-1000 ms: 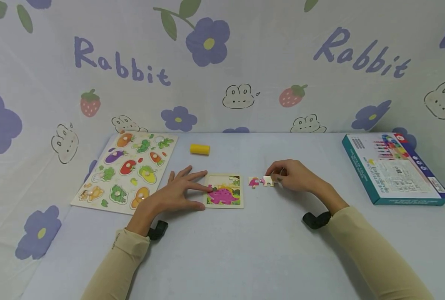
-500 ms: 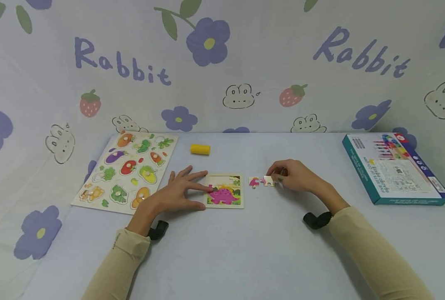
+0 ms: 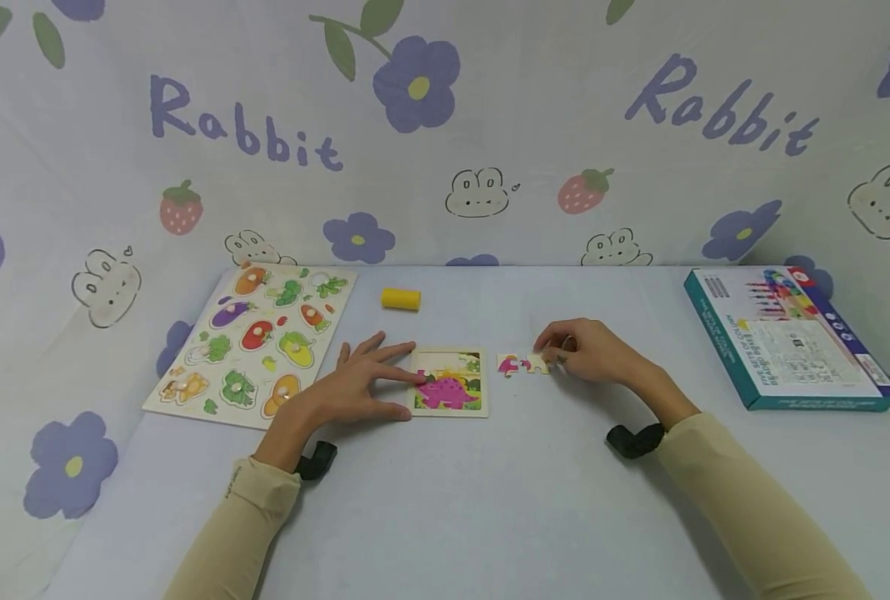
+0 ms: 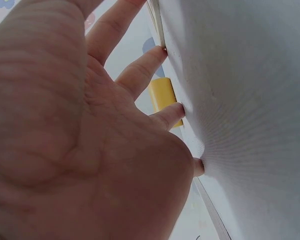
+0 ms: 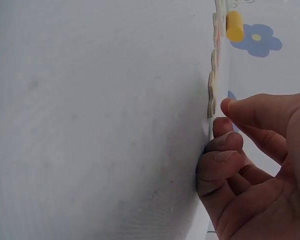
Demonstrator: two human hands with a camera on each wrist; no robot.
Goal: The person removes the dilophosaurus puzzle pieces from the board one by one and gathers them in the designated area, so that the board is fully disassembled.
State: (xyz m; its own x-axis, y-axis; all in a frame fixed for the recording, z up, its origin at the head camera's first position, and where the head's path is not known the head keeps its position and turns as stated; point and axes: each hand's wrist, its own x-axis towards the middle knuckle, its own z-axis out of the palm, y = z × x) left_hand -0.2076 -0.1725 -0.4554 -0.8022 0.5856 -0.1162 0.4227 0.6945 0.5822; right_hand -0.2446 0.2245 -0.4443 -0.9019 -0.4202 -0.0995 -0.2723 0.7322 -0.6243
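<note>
In the head view, my left hand (image 3: pixel 355 383) spreads its fingers over the left side of a small wooden puzzle frame (image 3: pixel 484 392) with a pink dinosaur (image 3: pixel 448 392) picture. One fingertip touches the picture. To the right of the frame lie two loose jigsaw pieces side by side, a pink one (image 3: pixel 507 365) and a pale yellow one (image 3: pixel 538 363). My right hand (image 3: pixel 591 354) is at the pale piece, its fingers bent and the index finger by the far edge. In the right wrist view, the thumb tip hovers beside the pieces (image 5: pixel 211 95); whether the fingers pinch is unclear.
A vegetable knob puzzle board (image 3: pixel 265 333) lies left, partly behind the left hand. A yellow cylinder (image 3: pixel 401 299) lies behind the puzzle frame. At the right stands a flat teal-edged box (image 3: pixel 790 342). A patterned cloth (image 3: pixel 475 125) hangs at the back.
Both hands, the frame and the pieces hold their places. The pale glare on the pieces and on the dinosaur picture has faded to yellow.
</note>
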